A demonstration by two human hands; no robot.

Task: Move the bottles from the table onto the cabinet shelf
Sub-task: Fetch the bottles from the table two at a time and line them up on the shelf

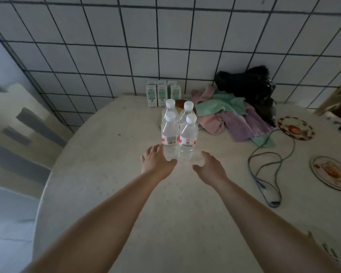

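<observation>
Several clear water bottles with white caps stand close together on the round table (110, 194). The front left bottle (169, 133) and front right bottle (188, 134) carry red and white labels; two more bottles (170, 107) stand right behind them. My left hand (158, 161) reaches to the base of the front left bottle, fingers relaxed, thumb near its foot. My right hand (209, 166) is beside the base of the front right bottle, fingers loosely spread. Neither hand grips a bottle. No cabinet shelf is in view.
Small green and white cartons (161, 94) stand by the tiled wall. Coloured cloths (230, 117) and a black bag (246, 81) lie to the right of the bottles. A cable (264, 166) and two patterned plates (295, 128) lie at the right. A chair (20, 134) stands left.
</observation>
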